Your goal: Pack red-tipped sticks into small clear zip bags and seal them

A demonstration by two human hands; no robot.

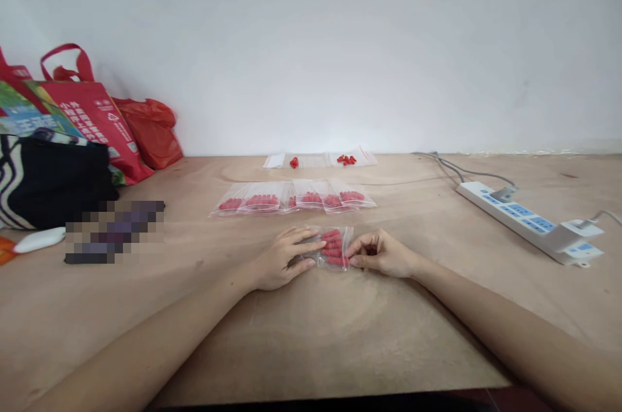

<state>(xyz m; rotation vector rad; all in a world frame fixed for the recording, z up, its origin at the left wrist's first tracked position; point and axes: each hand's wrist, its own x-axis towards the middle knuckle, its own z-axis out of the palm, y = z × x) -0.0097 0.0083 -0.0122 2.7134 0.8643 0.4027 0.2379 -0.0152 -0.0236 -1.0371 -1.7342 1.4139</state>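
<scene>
Zip bag (348, 235), clear and loaded with red pieces (334, 245), lies on the wooden tabletop (335, 328) in front of me, between both hands. On my remote view, the left hand (286, 258) rests over the bag's left end, fingers spread and thumb apart from them, laid there rather than clasping. With the right hand (381, 253) I have thumb and index finger together on the bag's right edge (how firm that pinch is, I cannot tell from this distance). Just beyond lies a row of filled bags (262, 208), overlapping one another; farther back, near the wall (340, 43), I make out clear bags (318, 160) with two small clusters of red parts (346, 160). Well off to my right is a white power strip (510, 212) with plugs in it; to my left, a red shopping bag (94, 111).
</scene>
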